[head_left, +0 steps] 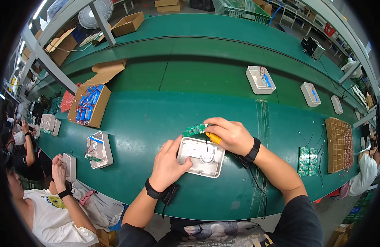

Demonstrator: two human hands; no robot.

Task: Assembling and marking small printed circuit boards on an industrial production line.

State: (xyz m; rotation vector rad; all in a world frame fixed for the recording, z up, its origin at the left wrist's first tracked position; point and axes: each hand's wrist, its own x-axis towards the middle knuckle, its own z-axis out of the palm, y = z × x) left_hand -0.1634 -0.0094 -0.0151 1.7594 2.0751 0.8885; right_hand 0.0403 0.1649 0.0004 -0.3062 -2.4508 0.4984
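Observation:
In front of me an open white plastic housing (pixel 214 168) lies on the green bench, with a round disc-like part inside. My left hand (pixel 168 164) grips its left side, thumb over the near wall and fingers along the outside. Just above its far edge, my right hand (pixel 231 135) holds a narrow green circuit board (pixel 194 131) in its fingertips. A yellow object (pixel 213 138), perhaps a tool handle, sits under those fingers; its kind is mostly hidden. A thin dark wire hangs from the board down into the housing.
At left stand a carton of blue battery packs (pixel 90 105) and a housing with a blue battery (pixel 100 151). More housings (pixel 260 80) lie at the far right. Green boards (pixel 308 161) with wires lie beside a brown gridded tray (pixel 339 145). People work on both sides.

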